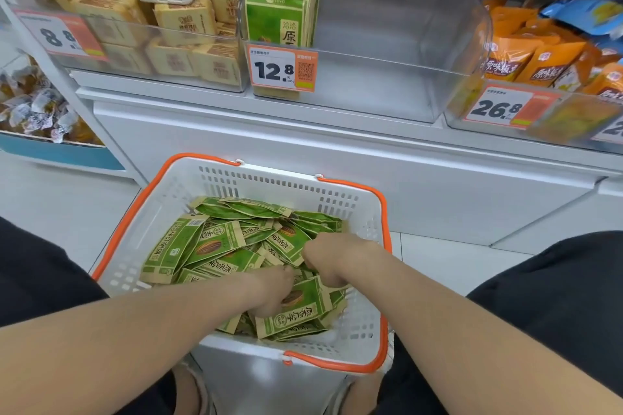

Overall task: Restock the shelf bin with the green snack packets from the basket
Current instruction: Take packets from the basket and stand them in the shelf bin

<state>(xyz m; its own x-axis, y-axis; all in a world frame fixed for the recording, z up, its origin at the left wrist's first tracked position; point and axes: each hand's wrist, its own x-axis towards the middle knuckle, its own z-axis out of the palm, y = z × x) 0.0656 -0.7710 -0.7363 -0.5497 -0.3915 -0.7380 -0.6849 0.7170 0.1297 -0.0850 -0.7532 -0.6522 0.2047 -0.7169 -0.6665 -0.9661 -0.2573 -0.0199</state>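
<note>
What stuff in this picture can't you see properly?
All in the head view:
- The fingers of the left hand and right hand are buried among the green snack packets, so their grip cannot be told.
- Lower packets in the basket hide under the top ones.
- The price tag has print that is too small.
- The orange packets are cut off by the right edge.

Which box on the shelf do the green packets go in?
Look at the white shelf above the basket, which holds clear bins. Take the middle bin, with the orange 12.8 price tag on its front. It is nearly bare, with only a few green packets standing at its left end, while its neighbours are full of tan packs and orange bags.
</note>
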